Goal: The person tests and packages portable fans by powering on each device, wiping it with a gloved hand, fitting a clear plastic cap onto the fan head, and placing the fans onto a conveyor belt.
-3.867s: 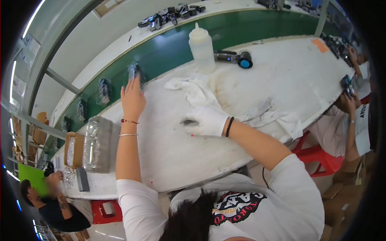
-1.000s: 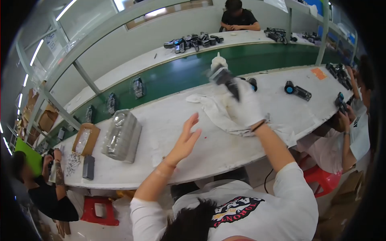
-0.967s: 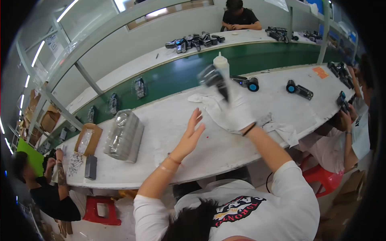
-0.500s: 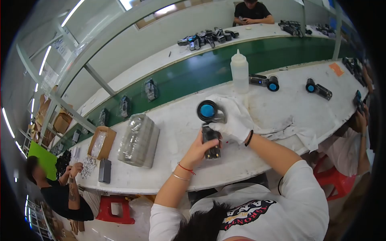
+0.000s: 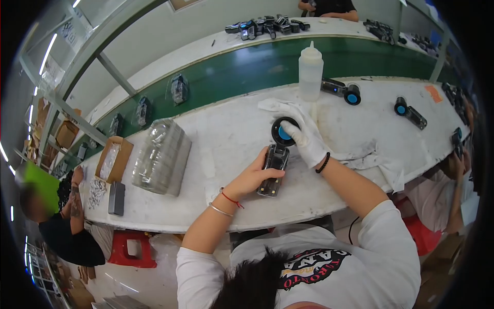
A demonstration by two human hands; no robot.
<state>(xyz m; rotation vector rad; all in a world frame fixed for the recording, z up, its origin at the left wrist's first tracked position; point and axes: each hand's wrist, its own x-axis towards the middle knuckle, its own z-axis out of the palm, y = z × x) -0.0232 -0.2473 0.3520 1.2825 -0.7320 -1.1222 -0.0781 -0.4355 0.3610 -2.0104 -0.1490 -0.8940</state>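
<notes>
A black handheld device with a round, blue-centred head (image 5: pixel 282 132) and a rectangular body (image 5: pixel 274 172) is held above the table in front of me. My bare left hand (image 5: pixel 261 174) wraps round the body, thumb across its face. On my right hand (image 5: pixel 304 135) is a white glove; its fingers close round the head, with one or more lying over the blue disc. White cloth (image 5: pixel 339 159) lies on the table beside my gloved hand, partly under it. A translucent squeeze bottle (image 5: pixel 310 74) stands upright beyond my right hand.
Two similar devices, one near the bottle (image 5: pixel 341 91) and another farther right (image 5: pixel 411 113), lie on the table. Plastic-wrapped packs (image 5: pixel 161 159) and an open carton (image 5: pixel 114 159) sit left. Bagged devices rest on the green conveyor (image 5: pixel 226 72). Other people sit around.
My right hand's fingers have shifted from the device's neck onto its round head. The whole view has shifted somewhat, and the left hand keeps its hold on the body.
</notes>
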